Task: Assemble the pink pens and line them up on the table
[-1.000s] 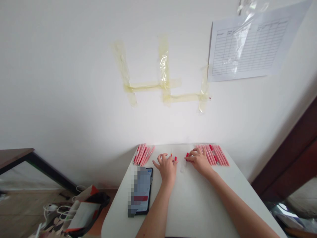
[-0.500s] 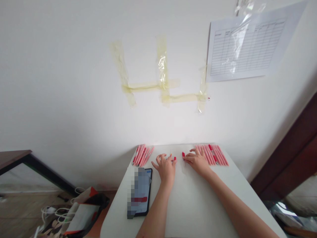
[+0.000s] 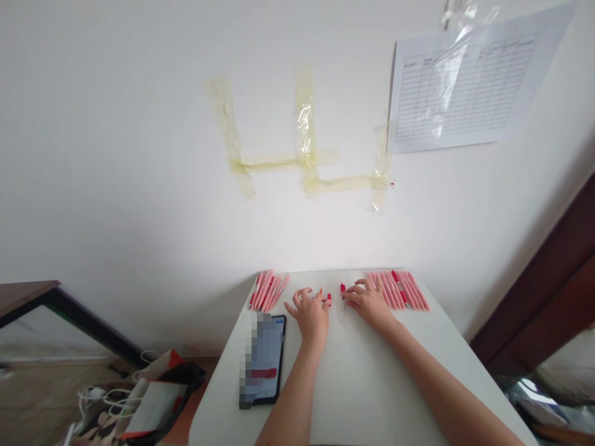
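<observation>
My left hand (image 3: 312,316) rests palm down over the white table, its fingers spread and curved. A small red pen part (image 3: 329,300) lies beside its fingertips; whether they touch it is hard to see. A thin piece with an orange tip (image 3: 320,290) shows just beyond those fingers. My right hand (image 3: 370,305) has its thumb and forefinger at another red pen part (image 3: 343,288), apparently pinching it. Below that part, a faint clear tube-like piece (image 3: 343,311) lies on the table.
Pink and red pens (image 3: 268,291) lie bunched at the back left. A row of pink pens (image 3: 398,290) with a red one among them lies at the back right. A phone (image 3: 274,362) is left of my left forearm. The wall (image 3: 288,241) rises behind the table (image 3: 357,384).
The red part at my right fingertips has shifted slightly left, and the clear piece below it has moved with it. The red part by my left hand sits slightly differently. Both hands have barely moved.
</observation>
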Motion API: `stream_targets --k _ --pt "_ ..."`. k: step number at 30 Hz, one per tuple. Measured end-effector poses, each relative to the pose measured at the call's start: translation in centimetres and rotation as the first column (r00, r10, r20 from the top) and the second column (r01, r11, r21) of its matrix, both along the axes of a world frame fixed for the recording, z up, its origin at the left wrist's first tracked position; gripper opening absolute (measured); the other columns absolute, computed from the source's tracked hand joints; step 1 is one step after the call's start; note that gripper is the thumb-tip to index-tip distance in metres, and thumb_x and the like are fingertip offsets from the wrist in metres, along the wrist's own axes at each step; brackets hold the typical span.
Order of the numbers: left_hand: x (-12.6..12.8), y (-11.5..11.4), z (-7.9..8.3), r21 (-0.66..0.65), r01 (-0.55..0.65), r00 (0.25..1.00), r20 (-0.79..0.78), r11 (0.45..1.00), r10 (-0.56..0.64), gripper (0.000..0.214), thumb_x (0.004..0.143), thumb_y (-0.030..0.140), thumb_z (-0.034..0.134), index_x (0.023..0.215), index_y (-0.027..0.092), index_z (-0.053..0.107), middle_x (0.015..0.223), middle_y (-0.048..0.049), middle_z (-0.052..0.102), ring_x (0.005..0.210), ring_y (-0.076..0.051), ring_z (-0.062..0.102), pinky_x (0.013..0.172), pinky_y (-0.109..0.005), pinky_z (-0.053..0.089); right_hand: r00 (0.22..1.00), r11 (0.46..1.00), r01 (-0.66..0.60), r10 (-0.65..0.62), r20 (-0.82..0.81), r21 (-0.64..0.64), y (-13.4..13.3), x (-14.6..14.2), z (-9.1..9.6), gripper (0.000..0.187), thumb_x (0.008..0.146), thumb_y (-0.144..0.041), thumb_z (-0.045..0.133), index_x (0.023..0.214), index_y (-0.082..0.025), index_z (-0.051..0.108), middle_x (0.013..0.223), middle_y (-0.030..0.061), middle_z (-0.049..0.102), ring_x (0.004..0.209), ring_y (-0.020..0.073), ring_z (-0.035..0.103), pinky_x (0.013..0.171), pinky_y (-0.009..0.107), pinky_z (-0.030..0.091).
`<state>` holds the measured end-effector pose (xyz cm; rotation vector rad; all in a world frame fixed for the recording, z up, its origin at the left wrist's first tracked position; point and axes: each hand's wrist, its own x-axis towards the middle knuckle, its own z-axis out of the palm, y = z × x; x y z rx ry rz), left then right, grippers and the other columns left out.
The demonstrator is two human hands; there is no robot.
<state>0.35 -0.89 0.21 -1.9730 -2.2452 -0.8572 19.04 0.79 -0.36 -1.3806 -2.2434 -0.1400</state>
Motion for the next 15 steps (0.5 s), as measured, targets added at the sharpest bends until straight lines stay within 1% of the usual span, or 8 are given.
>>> stream_targets --k 3,6,15 --pt "-0.01 0.01 -0.03 0.000 0.000 1.000 0.003 1.000 0.000 0.011 0.083 0.035 0.072 0.091 0.033 0.079 0.126 -0.0055 0.061 0.130 -0.031 0.042 0.115 -0.073 0.021 1.000 1.000 -0.008 0.008 -0.006 0.003 0.06 -0.04 -0.15 0.026 0.097 -0.031 0.061 0.118 -0.041 0.073 0.116 0.0009 0.076 0.121 0.0294 0.055 0.115 0.070 0.010" --pt "-0.03 0.02 -0.02 -0.001 -0.002 1.000 -0.001 1.000 0.002 0.011 0.083 0.034 0.072 0.092 0.033 0.079 0.126 -0.0050 0.061 0.130 -0.031 0.042 0.115 -0.073 0.021 1.000 1.000 -0.013 0.013 -0.001 0.010 0.10 -0.05 -0.21 0.026 0.097 -0.031 0.061 0.118 -0.041 0.073 0.115 0.0014 0.076 0.121 0.0298 0.055 0.115 0.070 0.012" --pt "-0.06 0.04 -0.03 -0.029 -0.006 1.000 -0.012 1.000 0.006 0.013 0.084 0.036 0.070 0.094 0.034 0.079 0.129 -0.0054 0.060 0.130 -0.030 0.041 0.115 -0.071 0.021 1.000 1.000 0.005 -0.005 0.010 0.005 -0.05 -0.06 0.14 0.027 0.096 -0.029 0.062 0.118 -0.040 0.073 0.114 0.0020 0.076 0.120 0.0304 0.056 0.114 0.071 0.013"
